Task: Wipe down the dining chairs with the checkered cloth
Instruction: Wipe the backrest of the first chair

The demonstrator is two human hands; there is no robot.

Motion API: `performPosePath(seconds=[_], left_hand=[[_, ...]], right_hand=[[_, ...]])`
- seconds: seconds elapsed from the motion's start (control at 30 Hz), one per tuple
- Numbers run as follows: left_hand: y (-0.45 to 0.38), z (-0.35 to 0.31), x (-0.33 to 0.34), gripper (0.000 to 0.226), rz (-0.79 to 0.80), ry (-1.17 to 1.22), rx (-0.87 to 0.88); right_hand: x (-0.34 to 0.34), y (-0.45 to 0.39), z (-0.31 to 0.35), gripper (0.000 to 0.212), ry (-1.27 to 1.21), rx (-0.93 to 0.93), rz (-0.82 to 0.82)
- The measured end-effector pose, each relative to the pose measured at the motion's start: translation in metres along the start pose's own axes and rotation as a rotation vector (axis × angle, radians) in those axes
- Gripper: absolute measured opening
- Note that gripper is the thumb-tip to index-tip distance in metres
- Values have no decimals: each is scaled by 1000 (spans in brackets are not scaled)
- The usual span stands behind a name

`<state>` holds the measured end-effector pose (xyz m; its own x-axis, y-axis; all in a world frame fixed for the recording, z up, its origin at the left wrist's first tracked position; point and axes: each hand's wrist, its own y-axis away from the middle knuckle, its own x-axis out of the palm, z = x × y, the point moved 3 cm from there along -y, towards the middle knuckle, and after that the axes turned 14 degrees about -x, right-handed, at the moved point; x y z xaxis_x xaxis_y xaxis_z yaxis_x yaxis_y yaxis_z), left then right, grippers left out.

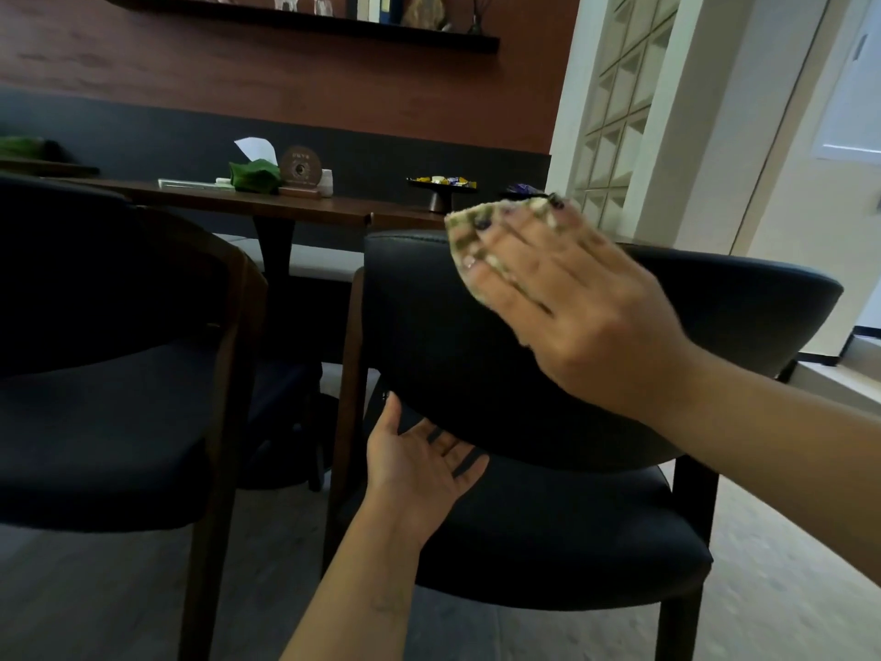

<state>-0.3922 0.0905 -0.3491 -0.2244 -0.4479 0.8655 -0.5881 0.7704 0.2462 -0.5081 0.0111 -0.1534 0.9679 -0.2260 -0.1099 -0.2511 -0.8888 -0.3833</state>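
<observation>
- The checkered cloth (469,240) is being pressed flat against the upper part of the dark backrest of the near right chair (743,298) by the right hand (586,307).
- The fingers (512,252) of that hand are being kept straight and spread over the cloth, not clenched; the cloth's edge is showing beyond the fingertips, toward the left and far side.
- The left hand (419,465) is being held palm up, released, its fingers reaching under the lower edge of the same backrest, above the seat; nothing is being grasped by it.
- A second dark chair (109,412) is standing just to the left, apart from both hands.
- Beyond the chairs, a tissue box (255,176), a round wooden disc (300,168) and a footed dish of wrapped sweets (441,183) are being carried by the wooden counter (200,195).
</observation>
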Motion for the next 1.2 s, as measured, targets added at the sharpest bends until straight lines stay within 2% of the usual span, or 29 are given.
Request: performPosePath(seconds=[0.27,0.5,0.63,0.7,0.77,0.87,1.07,1.2], left_hand=[[1,1,1,80,49,31,12],[6,1,-3,84,72,3,-8],[12,0,-10,94,101,-19,-33],[14,-1,-11,93,100,-14,-38],[14,0,-11,89,85,-1,-29],[10,2,-9,86,18,51,-5],[7,-2,-8,88,40,83,-18],[8,-8,-6,90,57,94,19]], right_hand=[[15,13,23,28,-23,-133,22],[47,45,102,34,-78,-416,261],[51,57,125,36,-108,-579,416],[49,53,125,37,-123,-606,443],[46,39,114,34,-121,-568,418],[38,7,83,29,-107,-393,319],[25,-49,24,37,-3,-107,292],[34,-47,38,35,82,-99,265]])
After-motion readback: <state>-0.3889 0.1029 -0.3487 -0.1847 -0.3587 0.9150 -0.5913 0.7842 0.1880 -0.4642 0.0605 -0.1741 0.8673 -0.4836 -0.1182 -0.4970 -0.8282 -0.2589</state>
